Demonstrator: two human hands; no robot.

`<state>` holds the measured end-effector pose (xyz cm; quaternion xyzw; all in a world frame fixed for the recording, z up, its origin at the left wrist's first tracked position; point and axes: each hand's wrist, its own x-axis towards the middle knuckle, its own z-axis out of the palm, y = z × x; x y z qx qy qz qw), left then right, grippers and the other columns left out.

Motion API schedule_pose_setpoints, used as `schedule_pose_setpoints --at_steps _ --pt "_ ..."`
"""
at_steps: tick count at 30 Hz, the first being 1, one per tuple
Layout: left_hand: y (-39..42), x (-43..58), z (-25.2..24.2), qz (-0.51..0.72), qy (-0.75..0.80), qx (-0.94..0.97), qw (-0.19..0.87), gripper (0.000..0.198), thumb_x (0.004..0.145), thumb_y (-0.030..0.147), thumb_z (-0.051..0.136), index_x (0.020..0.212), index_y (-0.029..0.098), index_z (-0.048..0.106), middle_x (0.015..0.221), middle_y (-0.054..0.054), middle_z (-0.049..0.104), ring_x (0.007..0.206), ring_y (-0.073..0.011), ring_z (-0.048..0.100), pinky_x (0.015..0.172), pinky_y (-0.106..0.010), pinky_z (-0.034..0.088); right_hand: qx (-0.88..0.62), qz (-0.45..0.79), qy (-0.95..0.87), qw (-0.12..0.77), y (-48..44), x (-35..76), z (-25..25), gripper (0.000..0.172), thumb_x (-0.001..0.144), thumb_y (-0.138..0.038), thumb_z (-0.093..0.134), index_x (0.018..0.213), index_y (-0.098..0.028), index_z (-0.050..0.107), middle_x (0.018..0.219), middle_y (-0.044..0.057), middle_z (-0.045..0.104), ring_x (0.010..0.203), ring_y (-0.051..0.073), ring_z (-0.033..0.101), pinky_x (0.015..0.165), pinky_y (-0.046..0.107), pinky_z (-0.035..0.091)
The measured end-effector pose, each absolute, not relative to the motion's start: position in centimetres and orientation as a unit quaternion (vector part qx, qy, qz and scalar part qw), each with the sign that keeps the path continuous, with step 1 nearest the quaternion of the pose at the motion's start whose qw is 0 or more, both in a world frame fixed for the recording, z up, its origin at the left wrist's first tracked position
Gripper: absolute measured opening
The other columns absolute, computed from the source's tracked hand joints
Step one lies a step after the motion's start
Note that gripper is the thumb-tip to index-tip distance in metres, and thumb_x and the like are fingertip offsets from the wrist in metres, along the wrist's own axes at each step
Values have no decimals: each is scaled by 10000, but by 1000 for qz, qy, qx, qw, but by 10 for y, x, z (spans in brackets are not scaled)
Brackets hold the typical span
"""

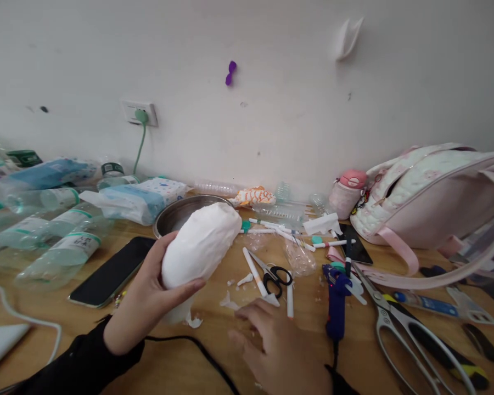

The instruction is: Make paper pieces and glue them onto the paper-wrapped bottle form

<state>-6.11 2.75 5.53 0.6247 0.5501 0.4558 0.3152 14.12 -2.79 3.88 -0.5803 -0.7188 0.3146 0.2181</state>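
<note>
My left hand [142,299] grips a white, paper-covered bottle-shaped lump [200,244], held tilted above the wooden table [214,362]. My right hand [278,345] hovers low over the table with fingers spread, holding nothing, close to white paper scraps [229,300] and a white stick [254,272]. Small black-handled scissors [274,276] lie just beyond its fingertips. A blue glue gun [336,299] lies to the right of that hand.
A phone [113,270] lies left of the lump, a metal bowl [177,214] behind it. Empty plastic bottles [57,255] and wipe packs [138,200] crowd the left. Large shears [403,323], a pink bag [432,197] and a black cable [206,354] are also there.
</note>
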Motion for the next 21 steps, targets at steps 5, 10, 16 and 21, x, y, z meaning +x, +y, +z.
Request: schedule_pose_setpoints --at_steps 5,10,16,21 --pt "27 -30 62 500 450 454 585 500 761 391 498 1224 281 345 1156 -30 558 1008 -262 540 764 -337 478 -516 512 -592 349 -18 143 36 555 709 -490 568 1157 -176 476 1143 80 538 973 205 521 813 304 414" --pt "19 1 49 449 392 286 751 551 797 508 383 1234 173 385 929 -83 675 781 -269 638 637 -356 505 -347 680 -520 383 -9 141 32 390 733 -383 592 1056 -168 551 1000 52 628 929 199 568 813 300 406" --pt "12 3 30 460 361 295 756 555 771 496 464 1245 227 357 1046 -70 635 908 -279 599 735 -362 477 -416 688 -452 388 -11 137 21 232 652 -230 639 858 -124 622 801 26 654 785 188 587 683 265 415" --pt "22 -7 23 510 382 346 689 664 645 473 626 1219 272 358 1088 -43 600 990 -287 545 725 -331 478 -478 631 -493 359 -13 141 16 316 619 -259 657 898 -118 613 831 47 643 791 211 576 682 292 421"
